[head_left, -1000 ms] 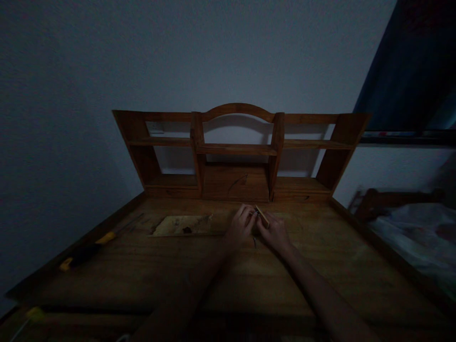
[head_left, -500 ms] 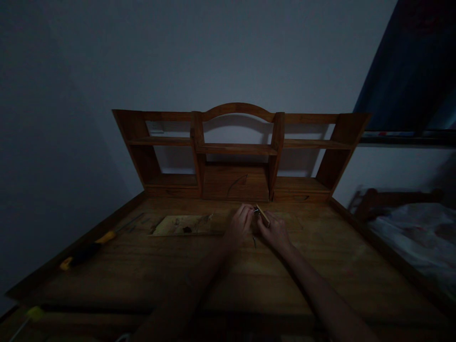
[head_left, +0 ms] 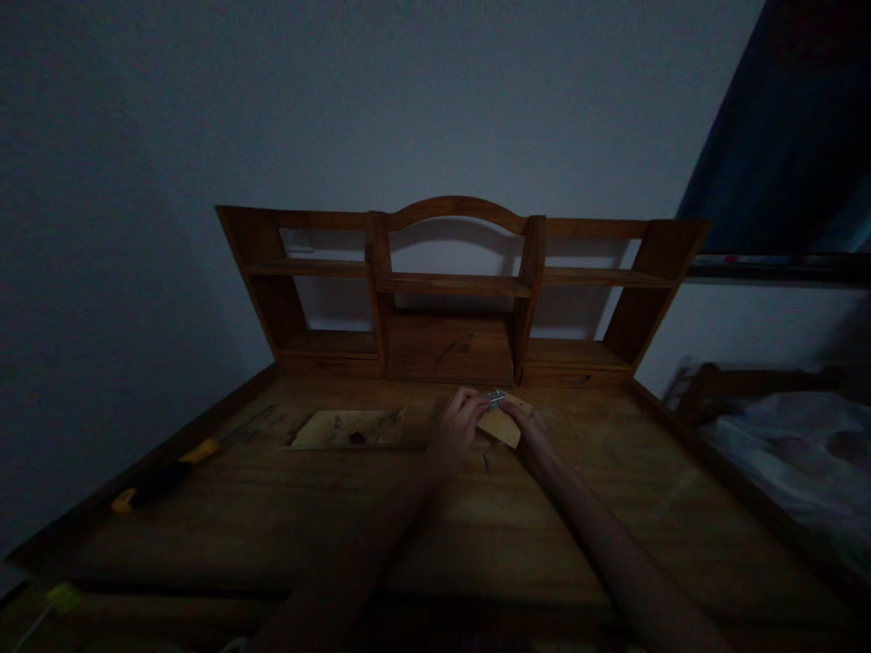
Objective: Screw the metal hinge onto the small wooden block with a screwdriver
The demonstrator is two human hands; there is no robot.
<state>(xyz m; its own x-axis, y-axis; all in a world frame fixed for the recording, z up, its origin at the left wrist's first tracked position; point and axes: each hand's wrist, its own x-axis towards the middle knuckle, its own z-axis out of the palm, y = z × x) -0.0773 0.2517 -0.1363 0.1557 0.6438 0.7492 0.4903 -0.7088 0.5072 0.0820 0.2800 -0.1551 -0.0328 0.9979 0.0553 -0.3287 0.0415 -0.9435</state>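
My right hand (head_left: 534, 437) is closed round a small pale wooden piece (head_left: 502, 428), its flat face turned up toward me. Against the upper edge of that wood sits a small shiny metal fitting (head_left: 495, 398), its exact kind too small to make out. The fingers of my left hand (head_left: 457, 424) are pinched at the fitting's left end, and my right thumb reaches its right side. Just below the hands, a thin screw-like metal piece (head_left: 486, 463) lies on the wooden desk (head_left: 476, 526).
A light strip of bare wood with a dark hole (head_left: 357, 428) runs left of my hands. A black and yellow screwdriver (head_left: 167, 481) lies near the desk's left edge. Behind stands a wooden shelf unit (head_left: 453, 285). At the lower left corner is a yellow-tipped tool (head_left: 63, 596).
The wooden piece has been turned from edge-on to face up, and the metal fitting now shows on top of it. Both hands stay in nearly the same place.
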